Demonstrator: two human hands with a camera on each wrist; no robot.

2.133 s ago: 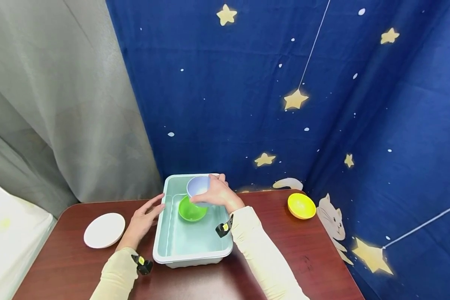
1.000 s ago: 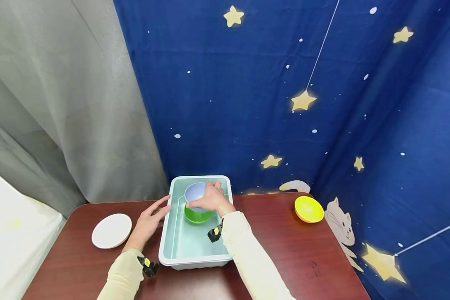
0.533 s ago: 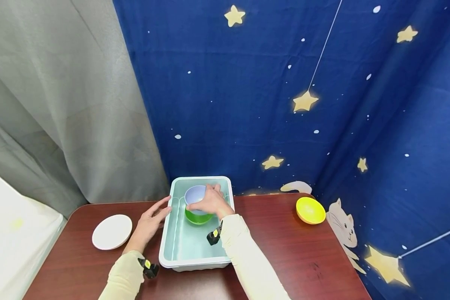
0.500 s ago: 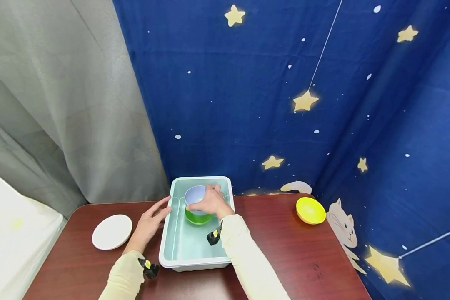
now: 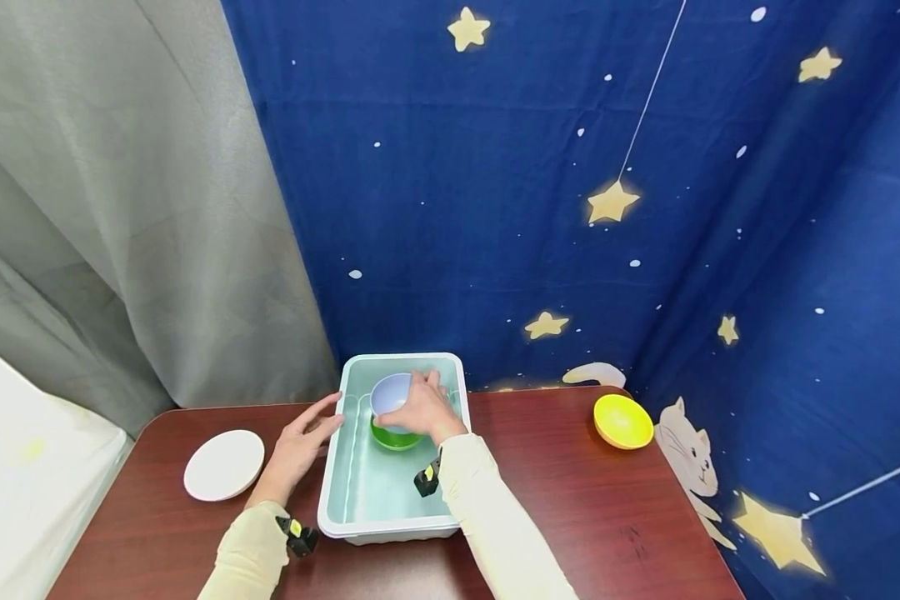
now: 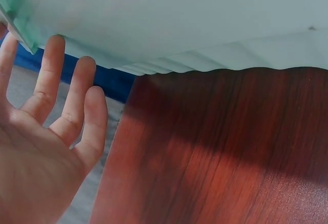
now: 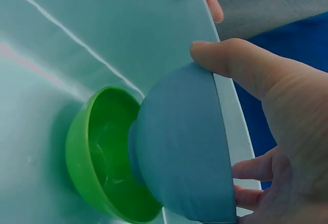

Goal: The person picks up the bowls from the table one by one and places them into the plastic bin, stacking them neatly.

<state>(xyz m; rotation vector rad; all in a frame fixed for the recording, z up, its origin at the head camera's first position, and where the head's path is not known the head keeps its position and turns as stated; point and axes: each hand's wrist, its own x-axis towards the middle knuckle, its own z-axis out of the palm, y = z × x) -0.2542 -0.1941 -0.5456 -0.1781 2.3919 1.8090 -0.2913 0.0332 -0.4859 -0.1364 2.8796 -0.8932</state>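
Note:
My right hand (image 5: 426,407) grips a light blue bowl (image 5: 390,395) by its rim, thumb on one side and fingers on the other. A green bowl (image 5: 394,438) stands in the pale green plastic tub (image 5: 390,527). In the right wrist view the blue bowl (image 7: 182,142) has its foot inside the mouth of the green bowl (image 7: 82,152), covering part of it. My left hand (image 5: 298,446) is at the tub's left side, its fingertips right at the rim. The left wrist view shows that hand (image 6: 46,131) with fingers extended along the tub's outer wall (image 6: 179,24).
A white plate (image 5: 224,465) lies on the brown table (image 5: 555,500), left of the tub. Near the table's right edge sits a yellow bowl (image 5: 622,422). Grey (image 5: 135,208) and blue star-patterned curtains (image 5: 450,183) hang behind the table.
My right hand has lowered the blue bowl towards the green one, only slightly in the last half second. My left hand has stayed at the tub's rim. The head view has shifted a little.

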